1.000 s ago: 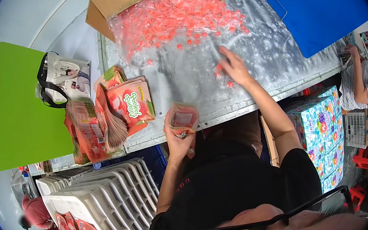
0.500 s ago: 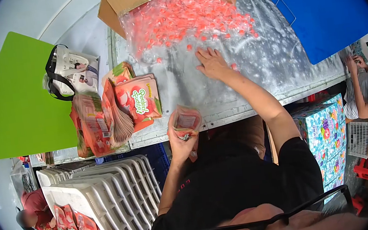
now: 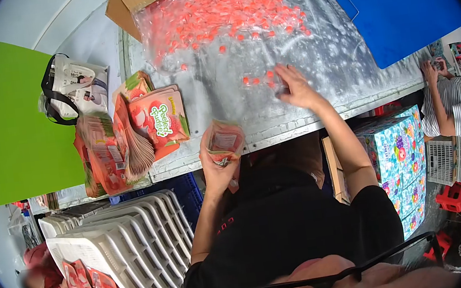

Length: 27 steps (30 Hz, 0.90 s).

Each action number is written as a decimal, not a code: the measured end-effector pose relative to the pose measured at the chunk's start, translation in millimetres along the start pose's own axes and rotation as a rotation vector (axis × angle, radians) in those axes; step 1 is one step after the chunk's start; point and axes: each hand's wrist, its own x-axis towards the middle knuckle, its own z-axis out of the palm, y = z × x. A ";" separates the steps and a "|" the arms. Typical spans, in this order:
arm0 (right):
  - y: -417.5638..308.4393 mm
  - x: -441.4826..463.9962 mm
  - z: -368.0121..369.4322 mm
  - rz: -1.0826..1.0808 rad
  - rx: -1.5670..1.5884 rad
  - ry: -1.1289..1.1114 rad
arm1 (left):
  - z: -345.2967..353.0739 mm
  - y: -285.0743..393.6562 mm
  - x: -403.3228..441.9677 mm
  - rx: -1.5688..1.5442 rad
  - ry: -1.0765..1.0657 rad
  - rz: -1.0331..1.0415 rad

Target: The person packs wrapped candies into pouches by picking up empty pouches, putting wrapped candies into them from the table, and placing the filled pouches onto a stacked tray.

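My left hand (image 3: 218, 173) is wrapped round a red and green candy pouch (image 3: 226, 143), its mouth open and facing up near the table's front edge. On the metal table (image 3: 218, 91), my right hand (image 3: 297, 91) has its fingers apart and is slightly blurred. A few small pink-red wrapped candies (image 3: 255, 80) lie just left of its fingertips; whether they touch is unclear. Behind them, a heap of the same candies (image 3: 225, 7) spills from a plastic-lined cardboard box (image 3: 125, 13). Left of my left hand lie stacked flat pouches (image 3: 161, 121) marked "Peeled Fudge".
A white bag with black straps (image 3: 80, 79) and a green board (image 3: 18, 124) are at the left, a blue board (image 3: 391, 3) at the right. White crates (image 3: 132, 236) stand below the table's edge, printed cartons (image 3: 397, 164) at the right. Two other people sit at the sides.
My right hand has moved right and towards me. Several candies now lie beside it, apart from the heap. The left hand still holds the pouch; the whole view has shifted slightly.
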 end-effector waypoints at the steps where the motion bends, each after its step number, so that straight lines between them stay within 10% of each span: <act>1: 3.1 -6.5 8.8 -0.001 0.003 -0.003 | -0.9 -1.3 -0.7 0.024 -0.011 0.014; 15: -24.4 -9.9 13.9 -0.141 -0.280 0.454 | -1.2 1.1 -4.2 -0.054 0.019 -0.047; 27: 43.4 0.8 -0.3 0.153 0.235 0.181 | -6.7 2.1 -8.3 -0.030 0.029 -0.092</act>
